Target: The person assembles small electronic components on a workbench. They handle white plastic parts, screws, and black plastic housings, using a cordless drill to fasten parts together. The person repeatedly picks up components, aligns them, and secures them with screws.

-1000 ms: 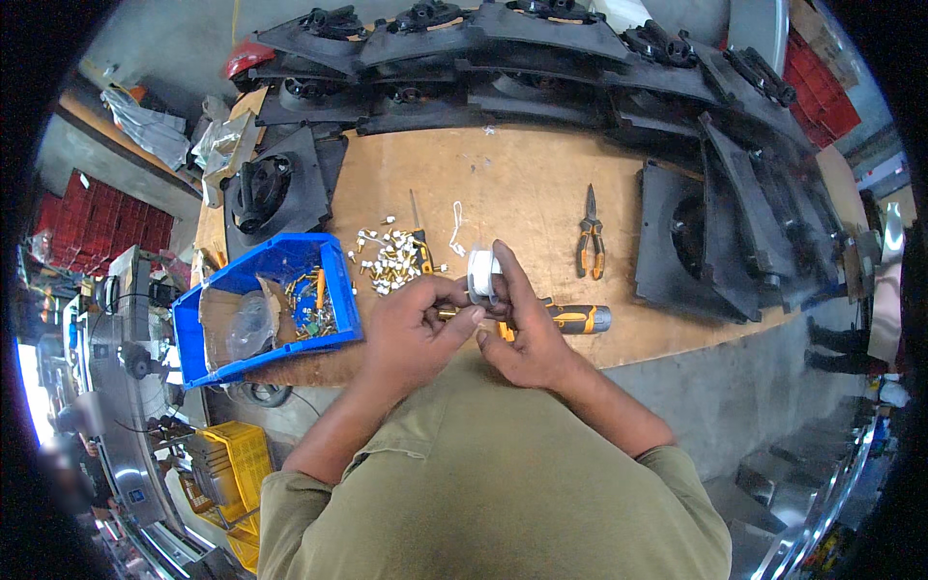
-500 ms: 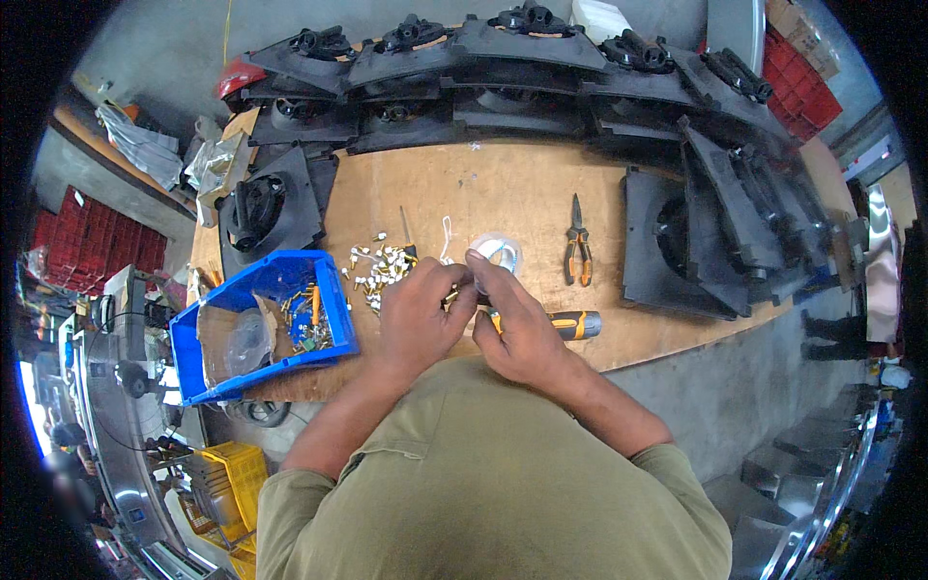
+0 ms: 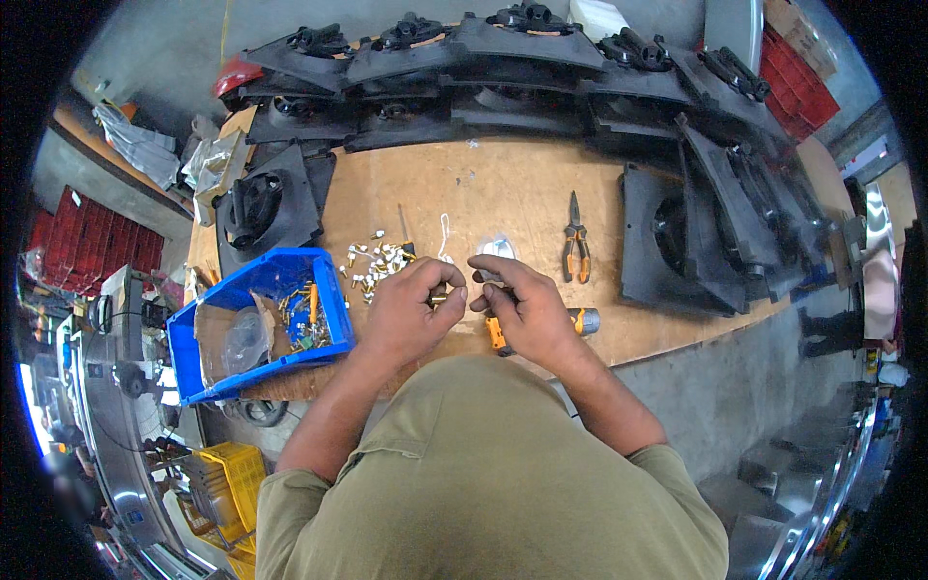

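Note:
My left hand (image 3: 411, 307) is closed, thumb and fingers pinching a small brass fitting (image 3: 439, 294), mostly covered by the fingertips. Just right of it hovers my right hand (image 3: 534, 311), half curled, thumb and index finger apart; I make out nothing held there. A pile of brass fittings with white ends (image 3: 375, 263) lies beyond my left hand, beside a screwdriver (image 3: 406, 232). A white cord loop (image 3: 445, 235) and a clear-and-white round item (image 3: 498, 246) lie past my fingers. Partly under my right hand is an orange-and-black power driver (image 3: 585, 320).
Pliers (image 3: 576, 240) with orange-black handles lie to the right on the wooden table (image 3: 522, 193). A blue bin (image 3: 338, 300) of small metal parts stands at the left. Black moulded panels (image 3: 522, 111) with round fittings line the back and both sides. A yellow crate (image 3: 237, 483) sits low left.
My hands have come apart: the fingertips met before, and now a gap lies between them. My right hand has shifted slightly right, and the brass fitting in my left hand shows more.

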`<state>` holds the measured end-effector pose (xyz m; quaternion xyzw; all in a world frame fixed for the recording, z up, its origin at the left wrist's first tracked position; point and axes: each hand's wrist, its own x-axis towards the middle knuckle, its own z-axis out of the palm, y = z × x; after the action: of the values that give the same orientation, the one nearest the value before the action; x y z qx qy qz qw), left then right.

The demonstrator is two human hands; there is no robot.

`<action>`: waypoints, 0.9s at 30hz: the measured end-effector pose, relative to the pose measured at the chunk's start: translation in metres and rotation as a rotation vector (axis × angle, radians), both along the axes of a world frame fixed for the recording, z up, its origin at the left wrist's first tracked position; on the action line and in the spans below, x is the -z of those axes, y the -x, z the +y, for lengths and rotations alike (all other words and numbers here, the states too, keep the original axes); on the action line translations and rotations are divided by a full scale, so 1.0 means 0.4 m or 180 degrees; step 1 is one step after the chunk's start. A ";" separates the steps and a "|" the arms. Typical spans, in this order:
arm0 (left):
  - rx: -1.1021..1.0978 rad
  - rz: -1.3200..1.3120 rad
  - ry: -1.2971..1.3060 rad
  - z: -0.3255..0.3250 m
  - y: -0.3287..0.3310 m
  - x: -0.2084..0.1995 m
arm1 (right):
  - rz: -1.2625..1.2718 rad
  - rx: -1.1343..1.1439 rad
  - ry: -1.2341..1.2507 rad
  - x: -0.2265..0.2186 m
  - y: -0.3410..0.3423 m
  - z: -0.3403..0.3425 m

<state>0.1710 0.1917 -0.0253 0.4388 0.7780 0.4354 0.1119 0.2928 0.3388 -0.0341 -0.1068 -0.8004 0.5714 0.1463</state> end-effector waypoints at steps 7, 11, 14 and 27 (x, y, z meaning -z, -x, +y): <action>-0.0231 -0.0267 0.0229 0.025 -0.032 -0.033 | 0.0137 0.0232 -0.0804 -0.001 -0.005 -0.012; -0.0412 -0.0150 0.0277 0.045 -0.034 -0.029 | 0.0278 0.0315 -0.1240 0.003 0.005 -0.028; -0.0384 0.0251 -0.0039 0.052 -0.034 -0.015 | 0.0088 0.0371 -0.1366 -0.002 0.001 -0.036; -0.0025 -0.2578 -0.0653 0.017 -0.006 0.026 | 0.0330 0.0454 -0.0995 -0.006 0.000 0.013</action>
<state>0.1734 0.1985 -0.0357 0.2380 0.6254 0.6485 0.3630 0.2928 0.3440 -0.0317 -0.1097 -0.8613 0.4330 0.2423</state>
